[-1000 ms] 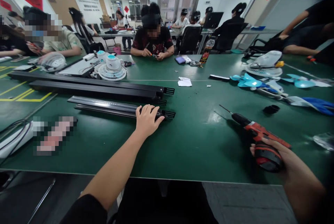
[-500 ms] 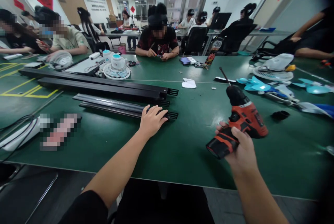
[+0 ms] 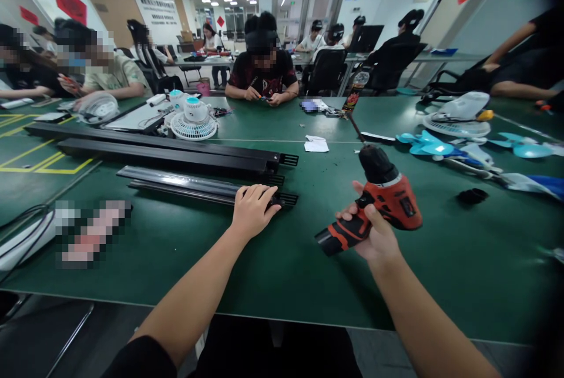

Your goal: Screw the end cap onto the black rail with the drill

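My right hand [image 3: 379,231] is wrapped around the handle of a red and black cordless drill [image 3: 392,198], held above the table. Its long bit slants up toward the far left. My left hand [image 3: 255,207] lies over the right end of a slim black rail [image 3: 189,181], fingers across the top and thumb on the near side. The underside of that grip is hidden. Slotted black tabs stick out beyond my fingers. Behind it lie longer black bars [image 3: 167,151], parallel to the rail.
On the green table [image 3: 273,272] are white fan parts [image 3: 194,122] at the back left, blue fan blades [image 3: 427,143] at the right, a small black part [image 3: 472,196], and white paper [image 3: 316,144]. A person [image 3: 262,72] sits across, handling something small.
My right hand has brought the drill leftward, toward the rail, and its body has turned slightly. My left hand stays on the rail, its fingers closer together. The view has shifted slightly.
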`<state>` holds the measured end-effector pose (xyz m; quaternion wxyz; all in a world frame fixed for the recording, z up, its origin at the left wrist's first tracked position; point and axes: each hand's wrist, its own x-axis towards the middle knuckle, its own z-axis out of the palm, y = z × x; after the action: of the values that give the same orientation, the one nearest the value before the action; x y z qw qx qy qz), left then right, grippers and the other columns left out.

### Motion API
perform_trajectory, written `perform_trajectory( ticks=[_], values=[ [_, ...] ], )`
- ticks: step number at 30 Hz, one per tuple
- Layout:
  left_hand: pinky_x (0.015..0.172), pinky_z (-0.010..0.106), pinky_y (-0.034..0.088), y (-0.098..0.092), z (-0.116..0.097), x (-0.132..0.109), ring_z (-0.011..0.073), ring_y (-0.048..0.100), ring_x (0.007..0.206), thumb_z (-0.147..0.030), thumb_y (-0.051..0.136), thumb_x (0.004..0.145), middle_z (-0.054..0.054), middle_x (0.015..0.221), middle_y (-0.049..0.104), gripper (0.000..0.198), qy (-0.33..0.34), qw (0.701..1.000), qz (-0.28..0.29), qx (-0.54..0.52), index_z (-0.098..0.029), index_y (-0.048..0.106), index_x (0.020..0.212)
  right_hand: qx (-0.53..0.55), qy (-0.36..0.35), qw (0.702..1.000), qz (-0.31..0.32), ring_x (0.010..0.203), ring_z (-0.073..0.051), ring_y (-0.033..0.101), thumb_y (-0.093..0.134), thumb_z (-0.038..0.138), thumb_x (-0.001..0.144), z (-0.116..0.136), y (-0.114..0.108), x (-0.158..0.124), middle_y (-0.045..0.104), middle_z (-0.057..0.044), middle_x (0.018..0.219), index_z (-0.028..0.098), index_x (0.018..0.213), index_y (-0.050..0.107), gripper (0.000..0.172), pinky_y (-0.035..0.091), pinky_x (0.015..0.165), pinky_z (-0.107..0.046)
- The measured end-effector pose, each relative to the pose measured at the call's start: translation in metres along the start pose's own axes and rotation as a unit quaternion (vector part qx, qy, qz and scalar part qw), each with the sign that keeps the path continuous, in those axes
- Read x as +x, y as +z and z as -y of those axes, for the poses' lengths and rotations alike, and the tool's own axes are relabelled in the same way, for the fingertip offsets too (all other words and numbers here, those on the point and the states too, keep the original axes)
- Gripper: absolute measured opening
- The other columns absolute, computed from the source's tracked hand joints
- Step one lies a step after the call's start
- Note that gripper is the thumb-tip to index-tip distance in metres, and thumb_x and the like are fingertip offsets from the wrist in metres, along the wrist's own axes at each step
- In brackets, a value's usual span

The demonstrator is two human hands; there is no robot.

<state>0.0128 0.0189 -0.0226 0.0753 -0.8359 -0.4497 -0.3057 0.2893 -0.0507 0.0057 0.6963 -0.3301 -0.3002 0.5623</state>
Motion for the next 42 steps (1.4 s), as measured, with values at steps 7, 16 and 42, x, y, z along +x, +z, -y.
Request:
perform_trajectory(
  ticks=[7,16,42],
  values=[
    [0.117,0.059,0.024,-0.005,0.002,-0.002,0.0343,0.06,0.128,-0.052,0.059,0.1,0.012,0.13,0.072,0.044,-0.027,1.0,0.003,0.005,-0.025,0.067,0.134,-0.021,0.1,0.994,0.037,0.068,-0.018,0.065,0.09,0.058,0.07,-0.006,-0.021,-0.008,0.064,0.0,0.067,0.022,0.094,0.076,0.045,0.057,0.063,-0.03],
    [0.11,0.054,0.031,-0.009,0.006,-0.003,0.033,0.06,0.128,-0.048,0.058,0.102,0.012,0.133,0.069,0.045,-0.01,1.0,0.028,0.0,-0.027,0.064,0.141,0.027,0.116,0.993,0.021,0.064,-0.016,0.064,0.081,0.054,0.083,-0.004,-0.03,-0.018,0.073,-0.001,0.081,0.03,0.119,0.071,0.044,0.056,0.06,-0.03],
    [0.102,0.048,0.04,-0.018,0.014,0.01,0.0293,0.066,0.111,-0.046,0.056,0.103,0.01,0.12,0.072,0.04,0.057,0.996,0.074,0.014,-0.024,0.067,0.134,-0.033,0.29,0.956,0.038,0.054,-0.018,0.059,0.075,0.06,0.083,0.0,-0.052,-0.033,0.064,-0.005,0.058,0.017,0.101,0.077,0.047,0.045,0.045,-0.026]
  ],
)
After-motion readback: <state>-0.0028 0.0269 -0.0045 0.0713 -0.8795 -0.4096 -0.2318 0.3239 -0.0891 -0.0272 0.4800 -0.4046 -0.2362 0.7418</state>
